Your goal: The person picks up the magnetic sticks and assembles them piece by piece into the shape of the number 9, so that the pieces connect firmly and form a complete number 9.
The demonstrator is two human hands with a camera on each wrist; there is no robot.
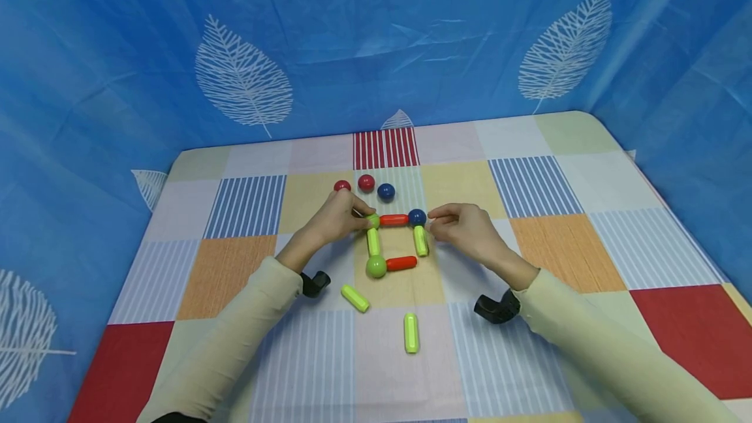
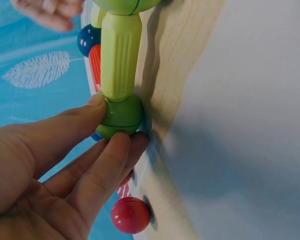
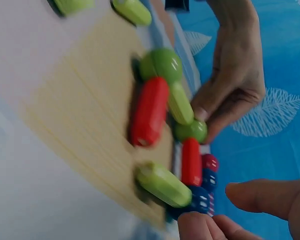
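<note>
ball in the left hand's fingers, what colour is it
The ball is green, and it shows best in the left wrist view.

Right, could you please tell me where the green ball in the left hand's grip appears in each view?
Head: the green ball is near the centre, left of a red stick.
Left wrist: the green ball is left of centre, below a green stick.
Right wrist: the green ball is right of centre, above that red stick.
Shared landmark: the blue ball at the red stick's other end.
</note>
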